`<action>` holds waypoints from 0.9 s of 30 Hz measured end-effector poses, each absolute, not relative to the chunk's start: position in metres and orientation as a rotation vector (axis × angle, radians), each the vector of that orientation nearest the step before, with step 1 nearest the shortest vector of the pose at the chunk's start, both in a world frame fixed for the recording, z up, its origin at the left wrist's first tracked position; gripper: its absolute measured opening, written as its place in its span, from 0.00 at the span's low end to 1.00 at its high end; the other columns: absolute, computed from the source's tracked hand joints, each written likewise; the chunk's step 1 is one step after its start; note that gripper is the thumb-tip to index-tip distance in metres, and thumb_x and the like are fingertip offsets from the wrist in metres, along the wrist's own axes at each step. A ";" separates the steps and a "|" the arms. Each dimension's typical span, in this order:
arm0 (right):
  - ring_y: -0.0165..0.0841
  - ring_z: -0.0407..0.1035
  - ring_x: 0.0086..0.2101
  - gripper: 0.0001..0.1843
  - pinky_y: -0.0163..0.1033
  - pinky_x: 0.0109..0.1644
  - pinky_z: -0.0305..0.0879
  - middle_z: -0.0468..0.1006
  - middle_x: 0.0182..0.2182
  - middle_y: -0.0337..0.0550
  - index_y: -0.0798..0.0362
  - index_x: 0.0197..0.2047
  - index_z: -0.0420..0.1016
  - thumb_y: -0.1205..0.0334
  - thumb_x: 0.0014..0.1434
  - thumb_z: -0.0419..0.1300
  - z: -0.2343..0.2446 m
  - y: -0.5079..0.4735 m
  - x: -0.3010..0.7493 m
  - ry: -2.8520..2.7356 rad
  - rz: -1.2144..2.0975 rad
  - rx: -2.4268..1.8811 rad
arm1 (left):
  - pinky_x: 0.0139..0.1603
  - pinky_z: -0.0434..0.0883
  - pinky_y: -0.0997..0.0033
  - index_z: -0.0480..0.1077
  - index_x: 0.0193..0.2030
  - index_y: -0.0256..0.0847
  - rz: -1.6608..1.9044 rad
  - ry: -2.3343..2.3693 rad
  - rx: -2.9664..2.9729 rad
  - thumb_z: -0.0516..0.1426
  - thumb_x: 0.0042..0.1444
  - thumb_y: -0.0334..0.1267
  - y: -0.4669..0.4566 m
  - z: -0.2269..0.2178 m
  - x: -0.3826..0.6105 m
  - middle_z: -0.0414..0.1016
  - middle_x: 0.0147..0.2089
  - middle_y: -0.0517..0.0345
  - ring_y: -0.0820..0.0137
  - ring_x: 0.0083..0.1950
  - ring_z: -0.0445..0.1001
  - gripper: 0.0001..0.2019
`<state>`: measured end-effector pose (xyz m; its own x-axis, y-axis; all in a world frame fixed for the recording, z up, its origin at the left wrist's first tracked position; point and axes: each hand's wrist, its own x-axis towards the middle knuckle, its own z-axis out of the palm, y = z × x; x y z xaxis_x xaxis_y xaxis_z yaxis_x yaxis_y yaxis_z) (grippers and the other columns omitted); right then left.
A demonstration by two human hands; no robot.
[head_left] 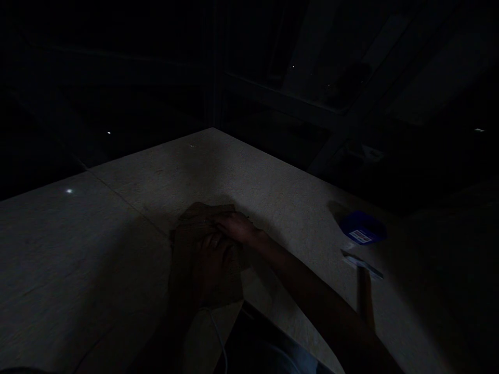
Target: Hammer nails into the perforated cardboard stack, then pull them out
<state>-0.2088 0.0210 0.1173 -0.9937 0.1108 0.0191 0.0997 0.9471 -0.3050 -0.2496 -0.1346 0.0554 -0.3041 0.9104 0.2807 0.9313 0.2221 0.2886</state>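
Seemingly held cardboard [230, 285] down with left hand [208, 258] and right hand [234, 226] — couldn't tell either grip — probably needed steady pressure next

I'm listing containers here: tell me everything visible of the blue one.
The blue container looks like plastic, with angular sides and a white label facing the camera, its print unreadable. It stands on the pale tabletop near the far right edge, beyond a hammer-like tool. Only the tabletop visibly touches it; the inside is too dark to judge.
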 end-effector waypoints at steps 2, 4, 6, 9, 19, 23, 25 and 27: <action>0.40 0.76 0.53 0.23 0.42 0.56 0.70 0.80 0.55 0.47 0.46 0.64 0.72 0.68 0.68 0.56 0.118 0.022 -0.207 -3.046 0.460 -0.188 | 0.61 0.64 0.48 0.76 0.47 0.45 -0.632 -2.425 -1.815 0.53 0.66 0.36 -0.134 0.056 -0.250 0.78 0.54 0.50 0.56 0.56 0.71 0.11; 0.40 0.76 0.52 0.23 0.42 0.56 0.70 0.80 0.55 0.46 0.45 0.63 0.73 0.68 0.68 0.57 0.117 0.023 -0.205 -3.008 0.452 -0.179 | 0.62 0.64 0.49 0.76 0.46 0.45 -0.652 -2.424 -1.811 0.53 0.65 0.36 -0.134 0.057 -0.249 0.78 0.54 0.51 0.56 0.56 0.71 0.10; 0.39 0.75 0.53 0.22 0.42 0.57 0.70 0.79 0.56 0.46 0.46 0.62 0.74 0.69 0.67 0.57 0.115 0.025 -0.206 -2.966 0.466 -0.135 | 0.63 0.64 0.50 0.76 0.48 0.45 -0.674 -2.404 -1.827 0.54 0.65 0.35 -0.134 0.058 -0.249 0.77 0.56 0.51 0.56 0.58 0.70 0.11; 0.39 0.74 0.53 0.20 0.42 0.58 0.68 0.79 0.56 0.48 0.50 0.60 0.76 0.70 0.67 0.56 0.112 0.037 -0.210 -2.861 0.566 -0.168 | 0.64 0.63 0.49 0.76 0.50 0.45 -0.678 -2.392 -1.842 0.54 0.65 0.36 -0.134 0.057 -0.250 0.77 0.57 0.51 0.56 0.59 0.70 0.11; 0.38 0.79 0.38 0.11 0.38 0.44 0.73 0.85 0.36 0.44 0.53 0.42 0.81 0.71 0.59 0.59 0.075 0.108 -0.171 -2.389 0.787 -0.991 | 0.63 0.63 0.45 0.75 0.53 0.46 -0.662 -2.408 -1.796 0.52 0.66 0.39 -0.135 0.054 -0.251 0.76 0.58 0.50 0.54 0.59 0.70 0.14; 0.36 0.80 0.39 0.12 0.37 0.44 0.72 0.85 0.37 0.42 0.52 0.41 0.81 0.72 0.57 0.59 0.062 0.107 -0.165 -2.359 0.851 -0.978 | 0.64 0.63 0.45 0.75 0.52 0.45 -0.663 -2.419 -1.810 0.51 0.67 0.40 -0.135 0.056 -0.251 0.76 0.59 0.50 0.53 0.59 0.70 0.14; 0.37 0.80 0.38 0.11 0.37 0.44 0.72 0.85 0.36 0.44 0.52 0.41 0.81 0.71 0.57 0.60 0.061 0.107 -0.164 -2.346 0.871 -0.973 | 0.64 0.63 0.45 0.75 0.52 0.45 -0.673 -2.425 -1.814 0.51 0.67 0.40 -0.135 0.057 -0.251 0.76 0.59 0.50 0.54 0.60 0.69 0.14; 0.38 0.80 0.39 0.11 0.37 0.44 0.72 0.85 0.37 0.46 0.53 0.42 0.81 0.69 0.59 0.60 0.064 0.107 -0.163 -2.324 0.870 -0.975 | 0.64 0.63 0.46 0.75 0.53 0.46 -0.683 -2.424 -1.801 0.51 0.67 0.40 -0.135 0.057 -0.250 0.75 0.60 0.50 0.54 0.61 0.68 0.14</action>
<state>-0.1633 0.1071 0.0637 -0.6368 0.7512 0.1737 0.4527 0.5466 -0.7044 -0.2505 -0.1352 0.0568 -0.3224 0.9004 0.2921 0.9204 0.2260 0.3191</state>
